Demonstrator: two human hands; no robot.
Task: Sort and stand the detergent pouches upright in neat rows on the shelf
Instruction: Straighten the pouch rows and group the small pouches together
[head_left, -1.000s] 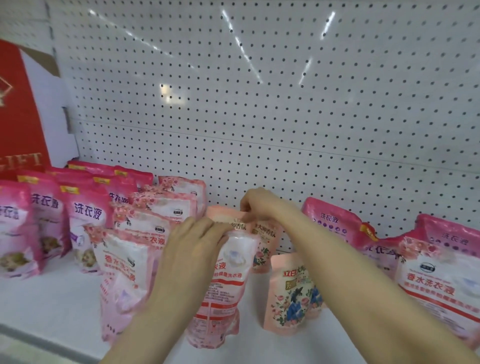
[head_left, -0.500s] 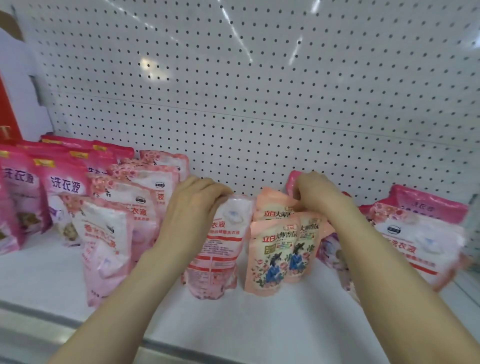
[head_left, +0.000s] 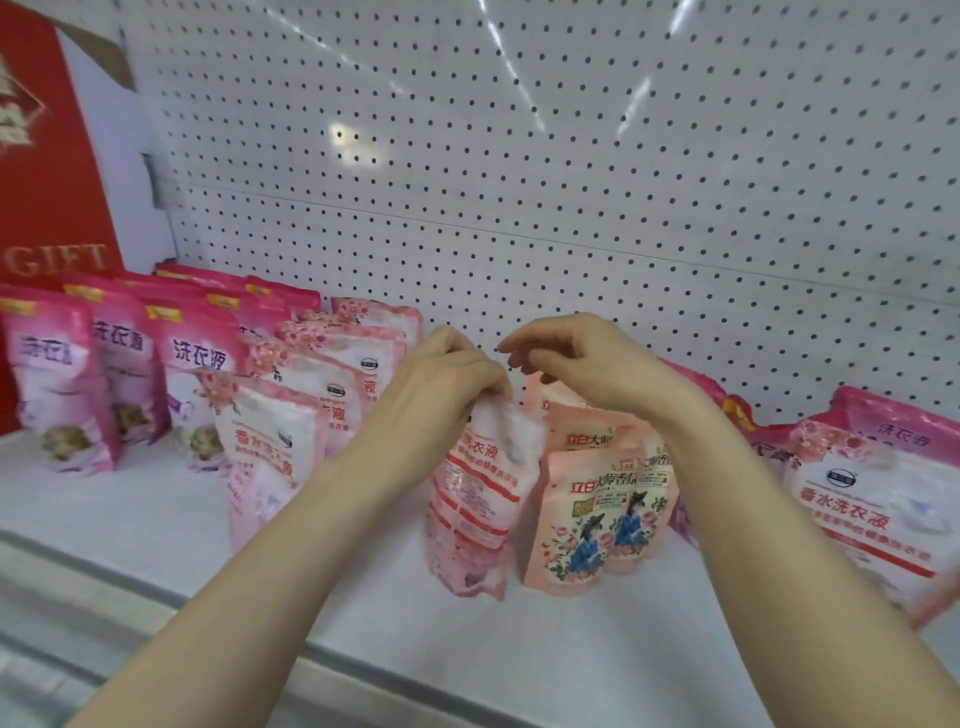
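While my left hand (head_left: 447, 374) pinches the top of a pink-and-white pouch (head_left: 480, 499) standing mid-shelf, my right hand (head_left: 582, 364) hovers just right of it, fingers loosely curled, gripping nothing I can see. Peach pouches (head_left: 597, 514) with blue figures stand just right of the held one, partly under my right wrist. Left: rows of magenta pouches (head_left: 124, 374) and pale pink ones (head_left: 270, 452). Far right: a larger pink pouch (head_left: 872, 499) leaning. White shelf (head_left: 156, 519), pegboard (head_left: 519, 182) behind, red gift box (head_left: 47, 156) far left.
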